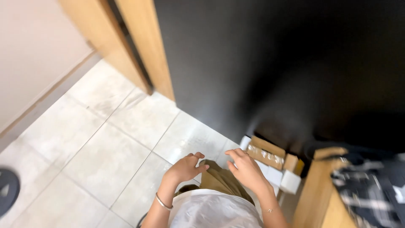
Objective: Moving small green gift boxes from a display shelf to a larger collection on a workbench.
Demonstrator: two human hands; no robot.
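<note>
The left hand (184,168) hangs low in the head view, fingers loosely curled and spread, palm down, gripping nothing. A thin metal bangle (163,202) circles its wrist. Its fingertips reach toward 3 o'clock and come close to a tan fabric (219,179), apparently trousers over the person's leg; whether they touch it cannot be told.

The right hand (247,169) sits at 3 o'clock from the left one, just apart from it, fingers extended and slightly bent, also holding nothing. Its fingertips point toward 11 o'clock, near the upper edge of the tan fabric. A fine bracelet (268,210) shows on that wrist. At 6 o'clock from both hands lies the person's white shirt (213,211).

At 2 o'clock from the right hand, just beside it, an open cardboard box (266,148) rests on the floor; its flap is turned up and a strip of clear tape glints along it. Small white cartons (290,181) sit in and around it, one at the box's 9 o'clock corner, others at 5 o'clock from it. The right hand is the nearest to the box but is not on it.

At 4 o'clock from the box stands a light wooden piece of furniture (316,194), with a dark plaid cloth (371,190) draped at its 3 o'clock side. Behind the box, at 12 o'clock, rises a large black panel (274,63), edged at 9 o'clock by a wooden door frame (145,46). The floor is pale grey tile (105,147). A dark round object (7,190) shows at the far 9 o'clock edge, partly cut off.
</note>
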